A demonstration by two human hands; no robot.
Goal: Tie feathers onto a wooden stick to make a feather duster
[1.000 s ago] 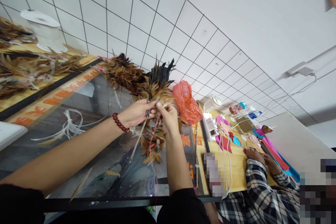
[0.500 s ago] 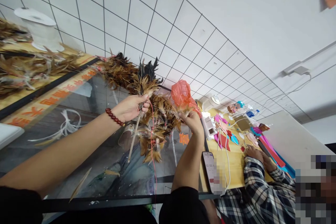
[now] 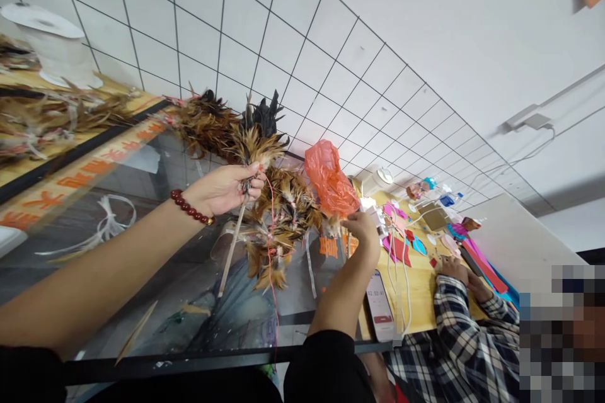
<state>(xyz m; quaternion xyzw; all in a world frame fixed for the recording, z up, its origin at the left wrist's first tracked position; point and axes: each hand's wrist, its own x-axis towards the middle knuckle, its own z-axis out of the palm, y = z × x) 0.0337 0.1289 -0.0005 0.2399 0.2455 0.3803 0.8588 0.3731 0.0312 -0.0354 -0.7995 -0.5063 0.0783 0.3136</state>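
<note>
My left hand, with a dark red bead bracelet at the wrist, is closed round the feather duster. The duster has brown feathers with black tips, and its thin pale stick slants down below the fist. A pink string hangs from the binding by my fingers. At the right, my right hand is closed beside the red plastic bag. A small tuft of pale feathers shows at its fingertips. Between my hands lie several tied bunches of brown feathers on the glass-topped table.
White plastic strips and a white spool are at the left. A wire grid stands behind. On the wooden table at the right are a phone, white cables and coloured pieces, near a co-worker's hands.
My right hand has moved down and to the right, from in front of the red bag to its lower edge. My left hand keeps hold of the duster. The view has shifted slightly.
</note>
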